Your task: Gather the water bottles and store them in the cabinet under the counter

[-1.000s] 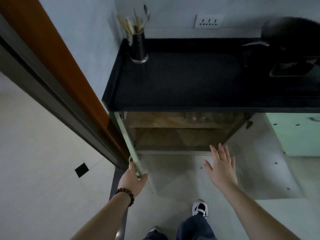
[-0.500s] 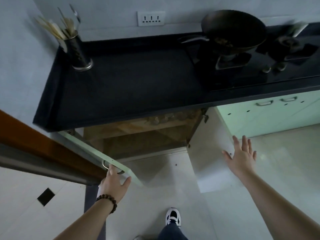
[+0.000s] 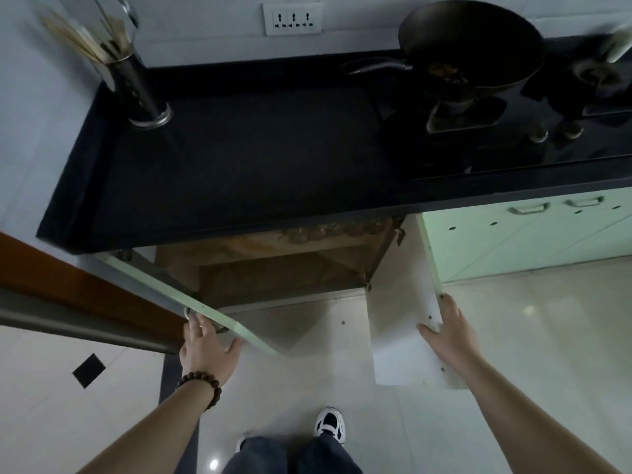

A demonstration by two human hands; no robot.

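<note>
The cabinet (image 3: 290, 271) under the black counter (image 3: 260, 159) stands open, with both pale green doors swung out. Several clear water bottles (image 3: 328, 231) show dimly on its upper shelf, just below the counter edge. My left hand (image 3: 207, 347) grips the left door (image 3: 205, 311) at its metal handle. My right hand (image 3: 451, 336) lies on the outer edge of the right door (image 3: 400, 333), thumb on its inner face and fingers over the edge.
A metal utensil holder (image 3: 136, 87) stands at the counter's back left. A black wok (image 3: 472, 42) sits on the stove at the right. A brown door frame (image 3: 78, 295) runs along the left. Closed green cabinets (image 3: 530, 234) are to the right. My shoe (image 3: 330, 424) is on the tiled floor.
My right hand moved in from the air and took hold of the right door's edge. The view shifted further left to right along the counter. My left hand stays on the left door.
</note>
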